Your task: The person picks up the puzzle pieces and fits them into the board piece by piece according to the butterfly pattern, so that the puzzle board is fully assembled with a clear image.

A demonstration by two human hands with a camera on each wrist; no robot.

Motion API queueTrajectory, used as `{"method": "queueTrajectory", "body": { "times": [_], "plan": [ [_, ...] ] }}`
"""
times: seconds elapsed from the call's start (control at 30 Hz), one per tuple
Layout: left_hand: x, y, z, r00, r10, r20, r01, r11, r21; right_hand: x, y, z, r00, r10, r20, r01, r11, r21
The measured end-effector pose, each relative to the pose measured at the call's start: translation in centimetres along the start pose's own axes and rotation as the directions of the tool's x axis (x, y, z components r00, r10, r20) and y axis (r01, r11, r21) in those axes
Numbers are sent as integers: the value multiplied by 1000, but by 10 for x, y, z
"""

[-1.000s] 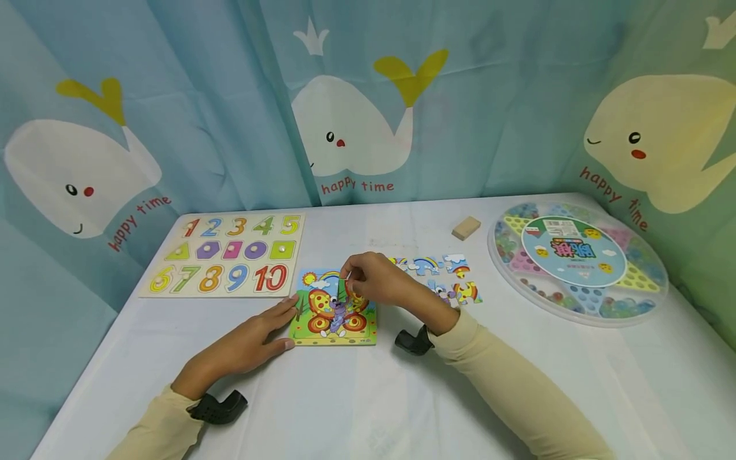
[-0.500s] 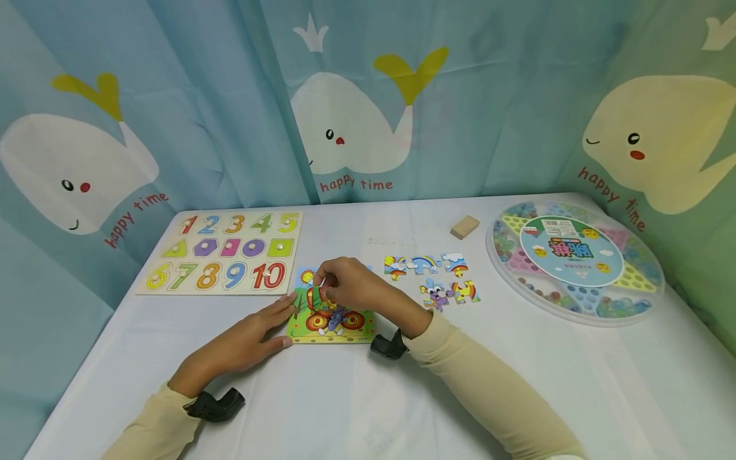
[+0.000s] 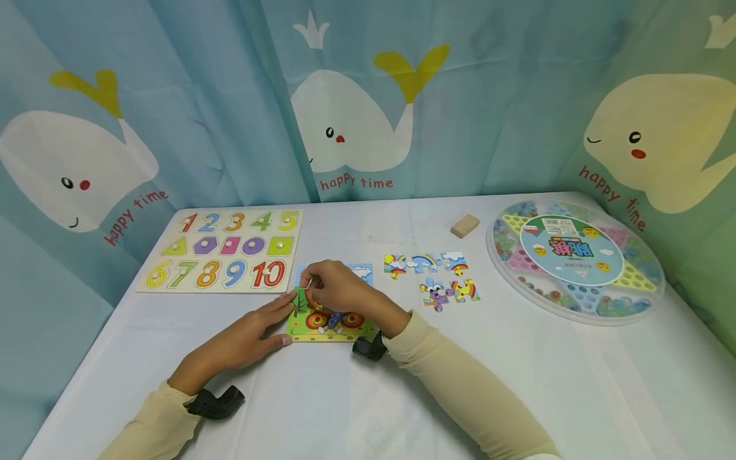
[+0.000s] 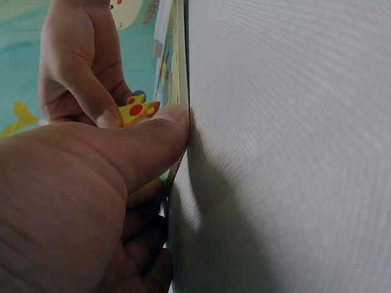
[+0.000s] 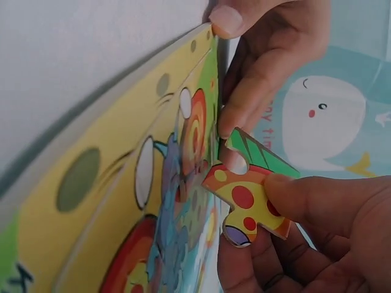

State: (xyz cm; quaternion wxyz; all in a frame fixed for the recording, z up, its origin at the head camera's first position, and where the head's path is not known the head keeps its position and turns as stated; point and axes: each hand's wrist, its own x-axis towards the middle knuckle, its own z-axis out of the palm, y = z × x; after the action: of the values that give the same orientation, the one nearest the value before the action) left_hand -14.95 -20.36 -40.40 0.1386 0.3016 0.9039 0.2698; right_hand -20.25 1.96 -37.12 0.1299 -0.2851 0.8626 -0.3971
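Note:
My right hand (image 3: 339,287) is over the upper left of a butterfly jigsaw board (image 3: 330,339). Between its thumb and fingers it pinches a jigsaw piece (image 5: 247,198), yellow with red dots and a green corner. In the right wrist view this piece is tilted up, apart from the board's printed face. My left hand (image 3: 247,338) rests at the board's left side, its thumb at the near left corner and its fingers along the edge. From the left wrist, part of the held piece (image 4: 138,111) shows beyond the left thumb. The right hand hides the board's upper middle.
Several loose jigsaw pieces (image 3: 435,295) lie right of the board. A number and shape puzzle (image 3: 216,292) sits at the back left. Behind the pieces is a small wooden block (image 3: 464,225), and a round marble game case (image 3: 583,314) lies at the right. A whale-print curtain (image 3: 241,128) hangs behind.
My right hand has moved left across the board with the jigsaw piece, uncovering the loose pieces and the board's right side. The left hand has stayed at the board's edge.

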Motion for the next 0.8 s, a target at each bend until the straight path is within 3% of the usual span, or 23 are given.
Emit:
{"method": "queueTrajectory", "body": {
  "times": [0.37,0.8],
  "plan": [
    [0,-3,1,1000,22,-15,-22,1000,19,12,-1,8,996,93,0,-93,995,-43],
    [-1,-2,1,999,30,-22,-30,1000,7,15,0,13,993,115,5,-112,975,-190]
  ]
}}
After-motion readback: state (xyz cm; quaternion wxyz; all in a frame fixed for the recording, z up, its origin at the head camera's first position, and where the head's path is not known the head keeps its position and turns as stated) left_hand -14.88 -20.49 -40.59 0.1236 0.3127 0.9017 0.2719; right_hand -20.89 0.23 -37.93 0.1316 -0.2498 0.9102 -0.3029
